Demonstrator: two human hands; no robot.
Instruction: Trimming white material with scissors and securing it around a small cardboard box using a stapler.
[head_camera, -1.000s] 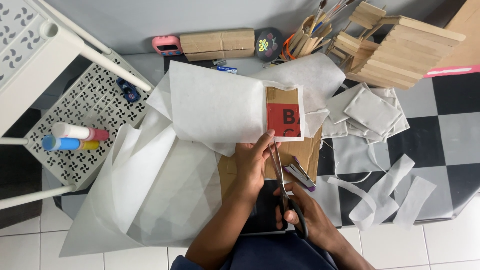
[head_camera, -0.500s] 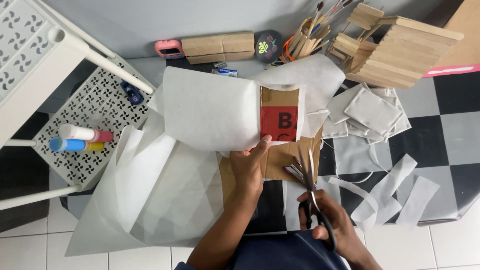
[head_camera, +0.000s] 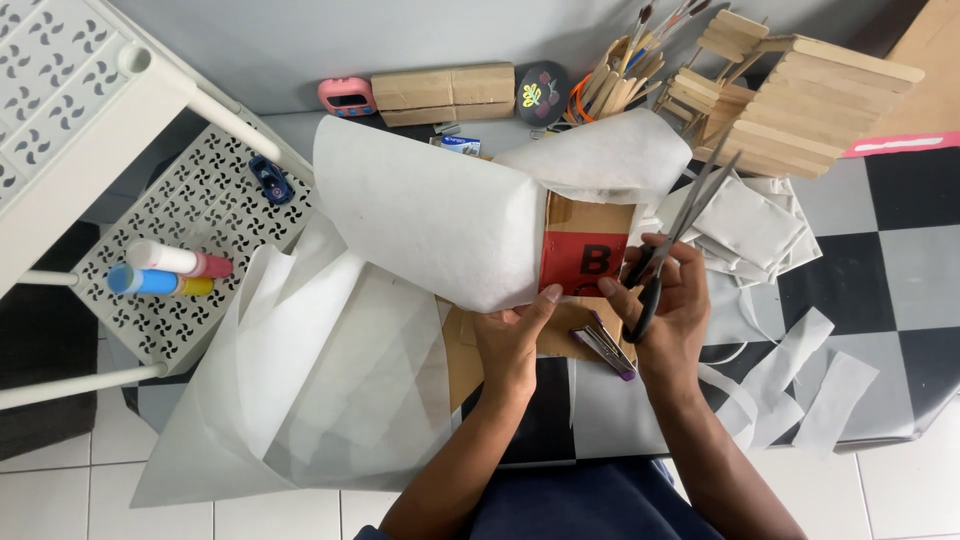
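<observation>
Cardboard piece (head_camera: 585, 255), red print showing, sits mid-desk w/ white paper (head_camera: 430, 225) wrapped over it. Left hand (head_camera: 515, 335) has its grip pinched on the lower edge, prob. to keep the wrap tight. Right hand (head_camera: 670, 300) has its grip closed on scissors (head_camera: 680, 230), blades angled up and away from the paper. Purple stapler (head_camera: 603, 349) just below. Cup (head_camera: 615, 75) at back holds brushes and sticks; white rack (head_camera: 190, 215) left holds glue tubes (head_camera: 165, 272).
</observation>
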